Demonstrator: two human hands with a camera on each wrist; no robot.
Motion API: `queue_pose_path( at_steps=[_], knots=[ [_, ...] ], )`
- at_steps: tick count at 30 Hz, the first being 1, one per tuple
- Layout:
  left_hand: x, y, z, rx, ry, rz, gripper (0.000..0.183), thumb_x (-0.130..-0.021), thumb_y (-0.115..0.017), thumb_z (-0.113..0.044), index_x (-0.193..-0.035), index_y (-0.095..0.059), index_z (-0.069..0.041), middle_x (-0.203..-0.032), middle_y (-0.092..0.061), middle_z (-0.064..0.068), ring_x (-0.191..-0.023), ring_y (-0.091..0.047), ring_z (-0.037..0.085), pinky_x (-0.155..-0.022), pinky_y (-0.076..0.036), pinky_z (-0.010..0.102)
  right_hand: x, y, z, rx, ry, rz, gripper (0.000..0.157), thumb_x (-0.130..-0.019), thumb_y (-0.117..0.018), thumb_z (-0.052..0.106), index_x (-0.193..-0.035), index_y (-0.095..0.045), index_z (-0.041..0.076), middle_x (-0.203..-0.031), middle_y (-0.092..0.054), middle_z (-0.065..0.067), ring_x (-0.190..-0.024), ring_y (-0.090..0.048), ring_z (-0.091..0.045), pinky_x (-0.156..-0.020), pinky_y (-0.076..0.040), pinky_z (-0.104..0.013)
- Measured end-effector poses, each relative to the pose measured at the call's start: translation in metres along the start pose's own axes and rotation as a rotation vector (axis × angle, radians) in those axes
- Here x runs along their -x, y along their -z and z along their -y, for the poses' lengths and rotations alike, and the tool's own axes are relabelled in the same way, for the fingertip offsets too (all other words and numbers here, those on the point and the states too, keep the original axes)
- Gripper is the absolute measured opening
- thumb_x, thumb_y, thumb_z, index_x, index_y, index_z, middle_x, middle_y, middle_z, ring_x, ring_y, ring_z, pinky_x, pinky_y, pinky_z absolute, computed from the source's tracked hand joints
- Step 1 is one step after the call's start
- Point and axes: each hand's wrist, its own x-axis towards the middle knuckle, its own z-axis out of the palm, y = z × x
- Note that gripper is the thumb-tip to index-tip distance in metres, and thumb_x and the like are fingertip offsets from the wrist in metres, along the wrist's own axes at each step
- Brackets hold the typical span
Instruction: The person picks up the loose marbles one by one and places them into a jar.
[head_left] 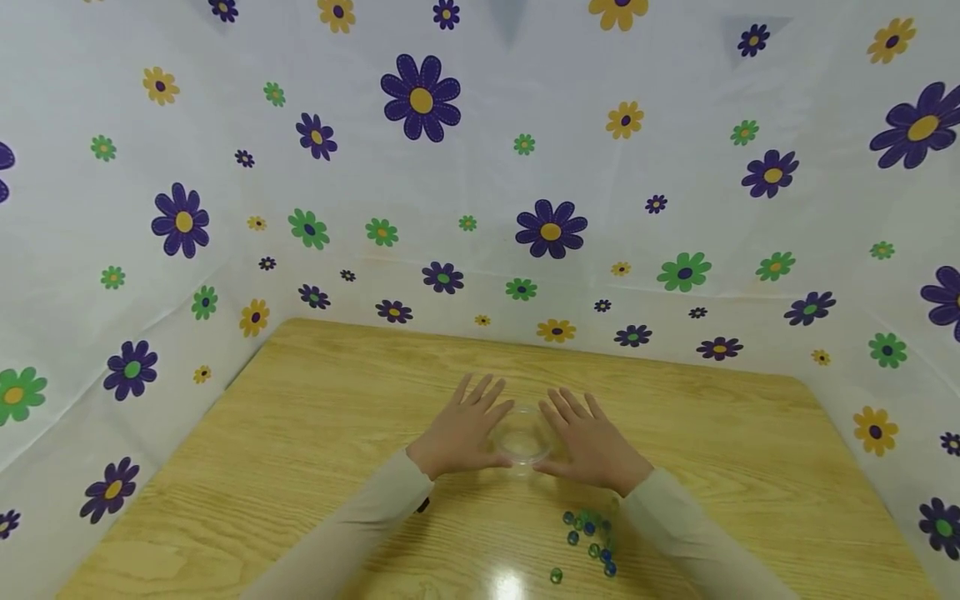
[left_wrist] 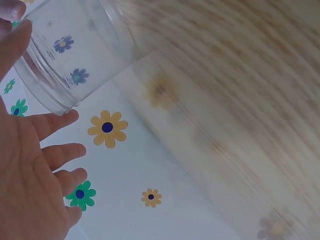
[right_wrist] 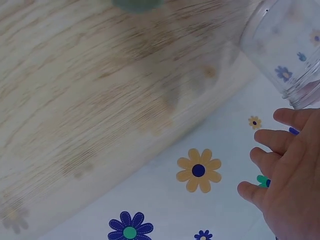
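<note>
Head view: left hand (head_left: 463,430) and right hand (head_left: 594,442) straight-fingered, ungrasping, flanking a clear, round, glass-like jar (head_left: 522,447); I judged uneven pushing could have toppled it

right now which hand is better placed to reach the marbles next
Right, probably: the right hand is nearer the marbles, which lie close by its sleeve. The left hand is farther off, on the other side of the jar.
</note>
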Motion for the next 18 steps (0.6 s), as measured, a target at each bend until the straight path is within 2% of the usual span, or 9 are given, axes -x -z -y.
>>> queue_pose_path(
  at_steps=[6, 12, 18],
  knots=[
    [0.008, 0.001, 0.003, 0.007, 0.001, -0.013, 0.087, -0.08, -0.05, -0.07, -0.145, -0.037, -0.014, -0.157, -0.02, 0.013, -0.146, -0.013, 0.032, -0.118, -0.005, 0.051, -0.003, -0.001, 0.003, 0.0, 0.018, 0.016, 0.087, -0.085, -0.05, 0.064, -0.146, -0.033, 0.004, -0.152, -0.028, -0.02, -0.143, -0.023, -0.037, -0.113, -0.018, -0.058],
    [0.019, 0.003, 0.006, 0.055, -0.006, -0.03, 0.087, -0.08, -0.054, -0.067, -0.144, -0.038, -0.011, -0.156, -0.02, 0.015, -0.146, -0.013, 0.033, -0.118, -0.006, 0.052, -0.004, 0.0, 0.01, 0.011, 0.038, 0.016, 0.087, -0.085, -0.051, 0.063, -0.146, -0.033, 0.004, -0.152, -0.029, -0.02, -0.142, -0.025, -0.037, -0.112, -0.02, -0.059],
    [0.026, 0.003, 0.009, 0.06, -0.008, -0.045, 0.087, -0.08, -0.053, -0.067, -0.144, -0.039, -0.01, -0.155, -0.023, 0.016, -0.145, -0.017, 0.034, -0.117, -0.01, 0.054, -0.007, 0.0, 0.016, 0.042, 0.056, 0.01, 0.088, -0.084, -0.052, 0.063, -0.145, -0.033, 0.003, -0.151, -0.031, -0.021, -0.141, -0.028, -0.037, -0.111, -0.023, -0.059]
  ],
)
